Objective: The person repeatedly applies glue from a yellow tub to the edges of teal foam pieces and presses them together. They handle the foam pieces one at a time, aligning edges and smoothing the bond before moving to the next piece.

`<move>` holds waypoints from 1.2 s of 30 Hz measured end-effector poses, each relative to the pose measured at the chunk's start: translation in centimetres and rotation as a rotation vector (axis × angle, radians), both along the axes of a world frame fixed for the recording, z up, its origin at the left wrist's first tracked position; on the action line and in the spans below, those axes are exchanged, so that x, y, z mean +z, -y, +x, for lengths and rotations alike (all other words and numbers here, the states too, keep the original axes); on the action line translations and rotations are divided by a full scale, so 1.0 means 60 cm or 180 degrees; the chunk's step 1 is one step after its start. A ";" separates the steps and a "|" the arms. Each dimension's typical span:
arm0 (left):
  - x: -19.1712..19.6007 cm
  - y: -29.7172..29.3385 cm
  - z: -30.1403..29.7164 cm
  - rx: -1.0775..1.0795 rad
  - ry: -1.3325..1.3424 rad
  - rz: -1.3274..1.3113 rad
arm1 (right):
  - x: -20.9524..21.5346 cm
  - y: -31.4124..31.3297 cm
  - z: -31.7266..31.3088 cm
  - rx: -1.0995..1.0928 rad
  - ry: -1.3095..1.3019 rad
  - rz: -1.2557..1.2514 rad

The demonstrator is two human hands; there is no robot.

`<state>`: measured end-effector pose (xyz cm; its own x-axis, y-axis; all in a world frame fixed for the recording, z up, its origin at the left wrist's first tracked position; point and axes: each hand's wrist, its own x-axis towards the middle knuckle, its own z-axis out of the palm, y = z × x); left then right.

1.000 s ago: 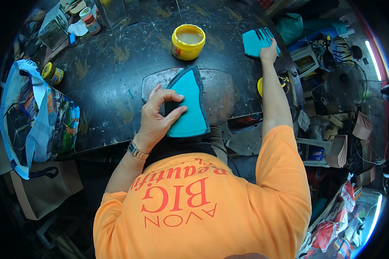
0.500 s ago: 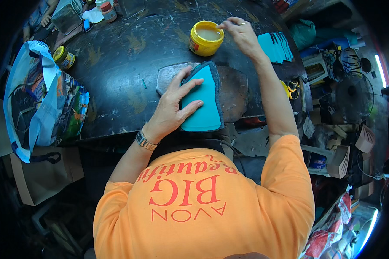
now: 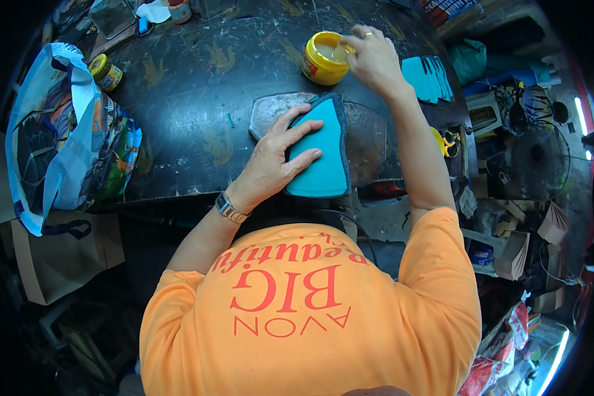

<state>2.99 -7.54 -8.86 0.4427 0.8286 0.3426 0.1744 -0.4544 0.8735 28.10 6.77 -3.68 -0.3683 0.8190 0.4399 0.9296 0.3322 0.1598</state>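
Observation:
My left hand [image 3: 276, 155] grips the left side of a turquoise sheet piece [image 3: 323, 158] with a dark, fuzzy-edged layer under it. Its thumb and index finger lie on the turquoise face. The piece slants over a worn dark board [image 3: 265, 113] and reaches past the table's near edge. Beyond it stands an uncapped yellow jar [image 3: 318, 69] with pale, milky contents. My right hand [image 3: 375, 63] is at the jar's right rim, fingers pinched together. Something pale and blurred shows below the fingertips inside the jar; its kind is unclear.
Several turquoise strips [image 3: 424, 79] lie at the table's right, with yellow-handled scissors [image 3: 447, 142] nearer me. A blue-white plastic bag [image 3: 72, 132] and a small yellow-lidded jar [image 3: 105, 72] stand at left. A fan [image 3: 538, 155] is off to the right.
My right hand has dipped its fingertips closer to the jar's mouth. The view has shifted slightly, and the left hand still holds the turquoise piece.

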 end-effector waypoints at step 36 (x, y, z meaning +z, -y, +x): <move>0.009 0.006 0.004 0.0114 0.0087 -0.0156 | -0.101 0.267 0.037 0.1294 -0.2616 -0.1493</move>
